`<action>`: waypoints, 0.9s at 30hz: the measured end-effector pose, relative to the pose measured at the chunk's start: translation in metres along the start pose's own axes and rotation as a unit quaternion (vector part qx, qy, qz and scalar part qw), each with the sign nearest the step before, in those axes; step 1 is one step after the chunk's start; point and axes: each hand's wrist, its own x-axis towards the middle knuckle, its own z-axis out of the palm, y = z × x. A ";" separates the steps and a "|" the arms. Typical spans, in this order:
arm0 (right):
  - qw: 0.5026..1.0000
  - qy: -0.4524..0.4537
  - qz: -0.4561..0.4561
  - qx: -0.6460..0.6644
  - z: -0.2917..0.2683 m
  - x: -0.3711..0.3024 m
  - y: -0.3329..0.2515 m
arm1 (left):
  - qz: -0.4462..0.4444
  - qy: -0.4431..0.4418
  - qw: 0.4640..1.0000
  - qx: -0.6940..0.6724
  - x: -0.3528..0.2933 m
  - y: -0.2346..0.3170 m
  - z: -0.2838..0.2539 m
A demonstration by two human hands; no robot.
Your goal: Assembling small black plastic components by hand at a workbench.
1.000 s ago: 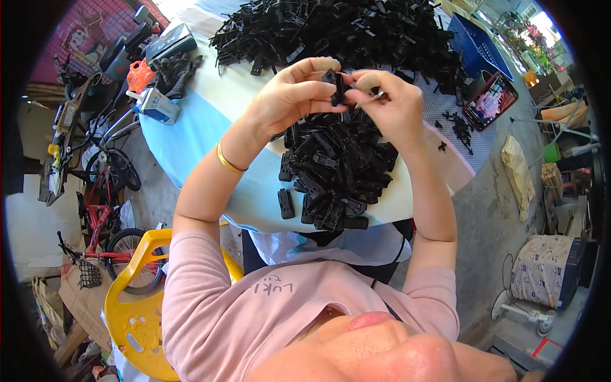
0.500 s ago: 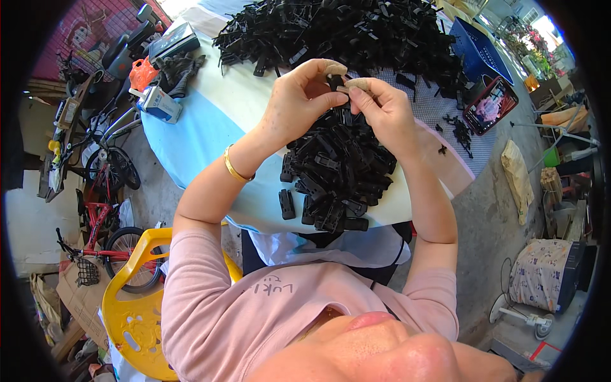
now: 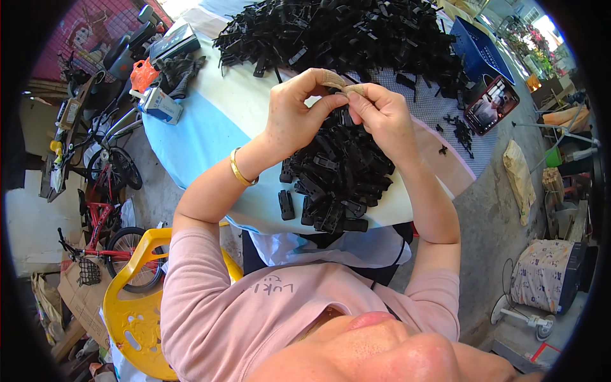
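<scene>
My left hand (image 3: 294,109) and my right hand (image 3: 386,119) meet fingertip to fingertip above the table, both closed in a pinch. Between them is a small black plastic part, almost wholly covered by my fingers. Tan wraps cover some of the fingertips. Just below the hands lies a pile of black plastic clips (image 3: 328,184), with a single loose clip (image 3: 286,205) at its left side. Beyond the hands a larger heap of black plastic parts (image 3: 344,35) spreads across the far side of the table.
The cloth-covered round table (image 3: 197,143) carries a blue basket (image 3: 478,51), a propped phone (image 3: 491,106) and small scattered parts (image 3: 459,135) at right. At left stand a carton (image 3: 160,106) and an orange bag (image 3: 144,75). A yellow chair (image 3: 130,305) is beside me.
My fingertips have drawn closer together and lower, covering the black part that showed between them before. The phone's picture differs. The piles look the same.
</scene>
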 end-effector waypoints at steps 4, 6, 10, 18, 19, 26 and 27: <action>0.999 0.025 -0.034 -0.021 -0.004 0.007 0.005 | 0.000 -0.015 1.000 0.018 0.006 0.001 0.002; 0.995 0.053 -0.081 -0.005 -0.007 0.005 0.004 | -0.070 0.012 0.996 0.053 0.007 0.008 -0.001; 0.983 0.031 -0.141 -0.111 -0.003 0.002 0.001 | 0.053 -0.036 0.986 0.157 0.000 0.010 0.004; 0.984 -0.075 -0.116 0.108 -0.030 0.004 -0.005 | -0.169 -0.298 0.878 -0.335 0.022 0.010 -0.042; 0.980 -0.114 -0.112 0.114 -0.032 0.005 -0.005 | -0.168 -0.284 0.872 -0.361 0.021 0.009 -0.038; 0.976 -0.124 -0.146 0.100 -0.025 0.010 0.006 | -0.297 -0.256 0.828 -0.401 0.016 0.000 -0.022; 0.979 -0.121 -0.142 0.078 -0.026 0.009 0.005 | -0.294 -0.250 0.838 -0.386 0.016 0.002 -0.022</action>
